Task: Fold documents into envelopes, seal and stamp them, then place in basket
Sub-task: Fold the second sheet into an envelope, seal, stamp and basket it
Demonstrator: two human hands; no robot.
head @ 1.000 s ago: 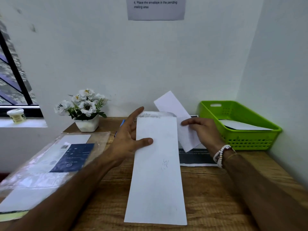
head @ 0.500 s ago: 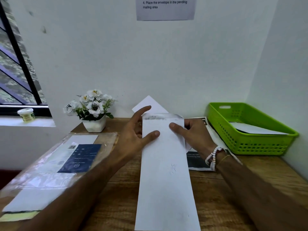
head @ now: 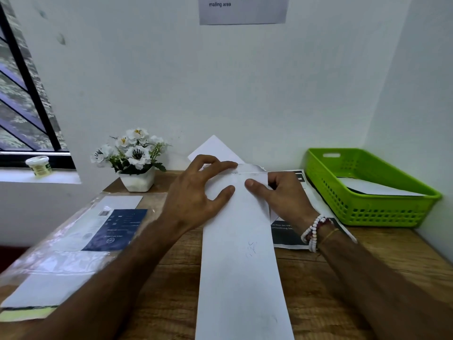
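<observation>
The envelope lies lengthwise on the table, a long white strip from the bottom centre of the frame up to the middle, its open end farthest up. A white document pokes out beyond that end, one corner tilted toward the wall.

The left hand grasps the envelope's upper left corner – fingers curled over the mouth, thumb pressed on the face. The right hand pinches the upper right edge: thumb on the face, fingers tucked behind the paper where they cannot be seen. Bead bracelets circle that wrist.

Under the right hand lies a printed sheet with a dark band. At centre right sits the green basket, white paper inside it. Left of the hands stands a flower pot; in the lower left a clear plastic pack – blurred. A small jar sits on the sill at far left, and a notice hangs top centre
</observation>
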